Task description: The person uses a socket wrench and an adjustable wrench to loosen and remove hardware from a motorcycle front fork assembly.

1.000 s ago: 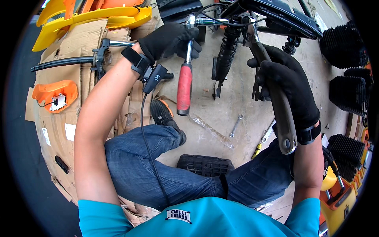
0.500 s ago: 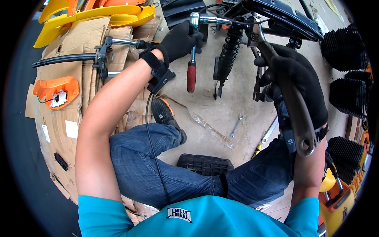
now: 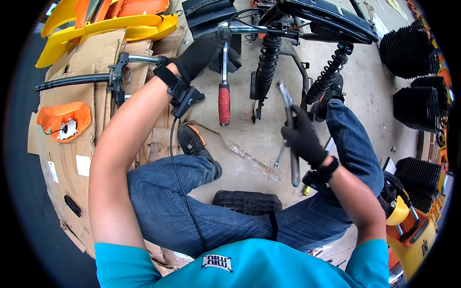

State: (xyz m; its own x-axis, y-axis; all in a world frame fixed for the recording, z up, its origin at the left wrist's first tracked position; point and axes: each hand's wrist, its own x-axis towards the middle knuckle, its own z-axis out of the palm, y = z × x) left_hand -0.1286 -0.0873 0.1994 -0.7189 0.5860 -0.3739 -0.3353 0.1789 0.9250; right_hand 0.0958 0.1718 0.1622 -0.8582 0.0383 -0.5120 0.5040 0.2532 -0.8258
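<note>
My left hand (image 3: 204,54), in a black glove, is closed around the upper part of a socket wrench (image 3: 224,103) with a red grip. The tool hangs down from a chrome bar at the black vehicle frame (image 3: 326,20); part of my grip is hidden behind it. My right hand (image 3: 306,140), also gloved, holds a wrench (image 3: 295,168) with a long dark handle, upright above the floor between my legs, its metal head pointing away from me. Ahead of my hands, a black shock absorber (image 3: 269,67) hangs from the frame, with a second shock absorber (image 3: 331,71) to its right.
A combination wrench (image 3: 280,156) and a clear plastic strip (image 3: 249,158) lie on the floor. Cardboard (image 3: 108,105) at the left carries an orange cover (image 3: 65,120) and a fork assembly (image 3: 117,79). Black bins (image 3: 418,110) line the right side. A black mat-like block (image 3: 247,202) sits between my legs.
My right hand has drawn the dark-handled wrench away from the frame, down and to the left. My left hand stays at the socket wrench. My right leg is now more visible.
</note>
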